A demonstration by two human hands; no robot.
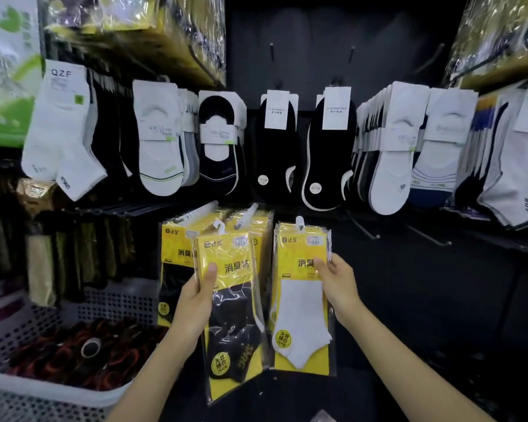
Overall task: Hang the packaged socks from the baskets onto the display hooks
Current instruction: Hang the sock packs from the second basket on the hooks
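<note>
My left hand (197, 295) grips a yellow pack of black socks (235, 315) by its left edge, thumb on the front; the pack tilts and its white hanger sits just below a hook. My right hand (337, 281) pinches the right edge of a yellow pack of white socks (299, 300), which hangs with others behind it from a white hook (300, 222). More yellow packs (177, 242) hang on hooks behind the left pack.
A white perforated basket (43, 388) with dark rolled socks stands at the lower left. Rows of white and black socks (275, 147) hang above. Bare hooks (430, 239) stick out at the right on the dark panel.
</note>
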